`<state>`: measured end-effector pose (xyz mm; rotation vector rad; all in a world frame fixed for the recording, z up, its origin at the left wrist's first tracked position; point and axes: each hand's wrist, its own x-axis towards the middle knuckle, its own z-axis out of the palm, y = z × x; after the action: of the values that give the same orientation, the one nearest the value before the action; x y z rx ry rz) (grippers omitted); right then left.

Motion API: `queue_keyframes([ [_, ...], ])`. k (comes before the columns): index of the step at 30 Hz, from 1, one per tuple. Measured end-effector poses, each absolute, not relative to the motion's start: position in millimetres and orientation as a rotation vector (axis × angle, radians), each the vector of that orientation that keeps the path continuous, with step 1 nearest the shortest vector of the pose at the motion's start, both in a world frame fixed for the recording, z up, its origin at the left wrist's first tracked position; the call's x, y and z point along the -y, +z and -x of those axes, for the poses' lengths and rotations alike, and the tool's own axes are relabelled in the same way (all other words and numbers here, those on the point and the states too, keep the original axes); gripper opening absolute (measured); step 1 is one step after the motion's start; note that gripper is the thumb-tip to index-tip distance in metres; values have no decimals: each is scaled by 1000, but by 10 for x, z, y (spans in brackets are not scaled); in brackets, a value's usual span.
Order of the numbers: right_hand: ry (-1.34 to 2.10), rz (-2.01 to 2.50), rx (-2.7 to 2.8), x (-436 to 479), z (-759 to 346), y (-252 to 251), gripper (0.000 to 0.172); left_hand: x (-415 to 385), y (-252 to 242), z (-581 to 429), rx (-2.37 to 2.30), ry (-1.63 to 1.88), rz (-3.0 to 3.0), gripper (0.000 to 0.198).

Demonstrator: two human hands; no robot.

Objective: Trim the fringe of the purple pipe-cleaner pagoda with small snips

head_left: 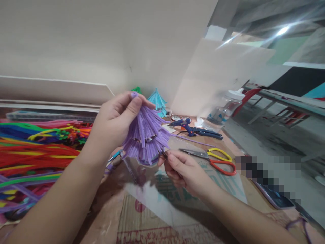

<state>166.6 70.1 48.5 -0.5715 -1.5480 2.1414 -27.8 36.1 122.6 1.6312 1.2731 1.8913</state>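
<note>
A purple cone-shaped tree of fuzzy pipe cleaners (149,130) hangs tilted in front of me. Its tip is pinched between the thumb and fingers of my left hand (119,115). A dark, shiny band runs across the tree's middle. At the lower right edge of the cone, my right hand (181,169) is closed in a pinch. Between those fingers shows a small dark piece, too little of it visible to name. Behind the tree stand a light-blue pipe-cleaner tree (157,101) and a green one (136,89), mostly hidden.
Many coloured pipe cleaners (38,152) lie at left, near a blue pen (115,156). A blue glue gun (186,128), dark-handled pliers (207,133) and scissors with yellow and red handles (215,161) are behind my right hand. A clear bottle (225,108) and a phone (275,196) stand farther right.
</note>
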Motion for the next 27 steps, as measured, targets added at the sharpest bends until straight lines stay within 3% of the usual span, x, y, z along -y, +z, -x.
queue_keyframes([
  [27, 2085, 590, 1529, -674, -1654, 485, 46, -350, 1271, 256, -1306, 1871, -1666, 24],
])
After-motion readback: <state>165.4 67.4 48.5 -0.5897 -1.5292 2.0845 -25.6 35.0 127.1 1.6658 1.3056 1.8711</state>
